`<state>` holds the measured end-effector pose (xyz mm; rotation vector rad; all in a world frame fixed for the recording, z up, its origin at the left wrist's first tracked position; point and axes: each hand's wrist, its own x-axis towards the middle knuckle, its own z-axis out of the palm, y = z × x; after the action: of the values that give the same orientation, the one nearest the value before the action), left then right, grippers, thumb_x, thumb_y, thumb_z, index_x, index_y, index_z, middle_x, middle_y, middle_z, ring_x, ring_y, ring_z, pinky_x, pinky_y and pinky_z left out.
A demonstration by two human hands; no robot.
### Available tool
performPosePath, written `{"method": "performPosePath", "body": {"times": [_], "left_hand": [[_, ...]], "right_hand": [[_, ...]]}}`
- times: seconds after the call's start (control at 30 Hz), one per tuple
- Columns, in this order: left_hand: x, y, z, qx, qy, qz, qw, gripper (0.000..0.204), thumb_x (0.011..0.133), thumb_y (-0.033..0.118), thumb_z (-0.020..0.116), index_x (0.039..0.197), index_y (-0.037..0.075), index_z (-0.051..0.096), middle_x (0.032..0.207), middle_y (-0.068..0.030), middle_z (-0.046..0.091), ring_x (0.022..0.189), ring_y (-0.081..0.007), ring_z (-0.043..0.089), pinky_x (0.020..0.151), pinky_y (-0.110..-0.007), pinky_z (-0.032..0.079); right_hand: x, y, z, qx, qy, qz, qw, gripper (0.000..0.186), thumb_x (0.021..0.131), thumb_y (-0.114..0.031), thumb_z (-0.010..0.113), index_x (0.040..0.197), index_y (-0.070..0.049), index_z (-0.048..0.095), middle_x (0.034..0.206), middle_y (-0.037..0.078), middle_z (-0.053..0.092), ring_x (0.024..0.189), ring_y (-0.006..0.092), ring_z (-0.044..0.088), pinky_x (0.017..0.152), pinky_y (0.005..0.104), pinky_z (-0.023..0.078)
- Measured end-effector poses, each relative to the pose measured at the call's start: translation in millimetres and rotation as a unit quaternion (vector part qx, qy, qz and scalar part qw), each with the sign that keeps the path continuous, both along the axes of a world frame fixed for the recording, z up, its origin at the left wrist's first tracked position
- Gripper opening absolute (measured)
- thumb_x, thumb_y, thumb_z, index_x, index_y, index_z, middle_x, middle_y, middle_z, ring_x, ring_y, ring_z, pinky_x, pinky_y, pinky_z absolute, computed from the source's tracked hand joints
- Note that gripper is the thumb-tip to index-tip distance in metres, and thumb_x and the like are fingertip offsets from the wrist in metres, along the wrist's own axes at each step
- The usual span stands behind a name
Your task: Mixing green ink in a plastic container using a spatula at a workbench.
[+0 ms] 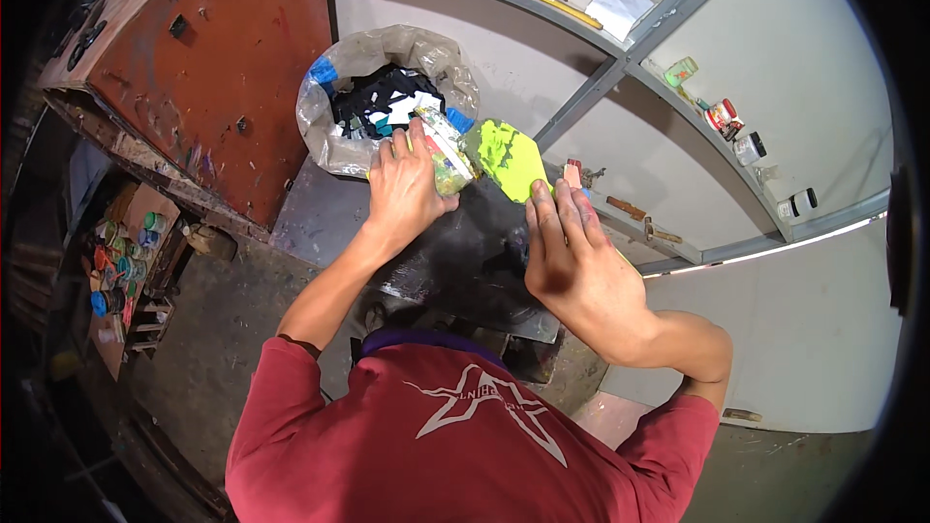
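Left hand (403, 180) gripping tilted, paint-smeared tub (449, 161); right hand (587, 266) at near edge of lime-green flat piece (523, 167), closure unclear on my feed. Piece beside tub, above dark bench (441, 257). I judge work midway: lime face patchy.

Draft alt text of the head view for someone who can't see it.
A left hand holds a tilted, paint-smeared tub; the right hand is at a flat, bright yellow-green piece beside it. Beyond is an open translucent bag with black and white scraps inside.
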<state>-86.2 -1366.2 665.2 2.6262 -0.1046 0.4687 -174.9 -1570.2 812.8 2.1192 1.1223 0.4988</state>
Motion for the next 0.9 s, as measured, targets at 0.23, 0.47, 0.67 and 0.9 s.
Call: {"method": "performPosePath", "body": {"times": [0.23, 0.47, 0.67, 0.9], "left_hand": [[1.6, -1.0, -2.5, 0.005, -0.013, -0.024, 1.000, 0.120, 0.055, 0.033, 0.098, 0.146, -0.012, 0.036, 0.121, -0.0255, 0.057, 0.113, -0.0433, 0.060, 0.093, -0.051, 0.055], [-1.0, -3.3, -2.7, -0.083, -0.033, -0.068, 0.994, 0.122, 0.053, 0.033, 0.099, 0.146, -0.013, 0.035, 0.123, -0.0275, 0.059, 0.114, -0.0444, 0.061, 0.097, -0.049, 0.054], [-0.5, 31.3, -20.5, -0.196, -0.064, -0.110, 0.972, 0.126, 0.051, 0.035, 0.101, 0.149, -0.008, 0.035, 0.139, -0.0275, 0.056, 0.129, -0.0419, 0.057, 0.110, -0.046, 0.047], [-4.9, 51.8, -17.5, -0.358, -0.025, -0.222, 0.906, 0.125, 0.045, 0.032, 0.103, 0.150, 0.000, 0.042, 0.138, -0.0173, 0.061, 0.127, -0.0310, 0.061, 0.111, -0.042, 0.047]], "right_hand": [[7.0, 5.3, -2.9, 0.008, 0.015, -0.001, 1.000, 0.053, 0.076, -0.012, 0.061, 0.119, 0.018, 0.064, 0.133, 0.035, 0.060, 0.124, 0.0455, 0.061, 0.111, 0.0482, 0.048], [30.7, 7.0, 15.9, 0.173, 0.048, -0.100, 0.979, 0.058, 0.082, 0.001, 0.061, 0.139, 0.001, 0.057, 0.142, 0.020, 0.059, 0.130, 0.0392, 0.057, 0.108, 0.0438, 0.050], [44.2, -45.6, 36.8, 0.435, 0.338, -0.131, 0.824, 0.074, 0.068, 0.019, 0.049, 0.139, 0.000, 0.060, 0.141, 0.018, 0.061, 0.114, 0.0319, 0.070, 0.099, 0.0406, 0.056], [71.7, -109.9, 6.0, 0.591, 0.660, -0.063, 0.460, 0.064, 0.073, 0.013, 0.052, 0.136, 0.004, 0.064, 0.115, 0.012, 0.071, 0.096, 0.0148, 0.069, 0.091, 0.0282, 0.055]]}}
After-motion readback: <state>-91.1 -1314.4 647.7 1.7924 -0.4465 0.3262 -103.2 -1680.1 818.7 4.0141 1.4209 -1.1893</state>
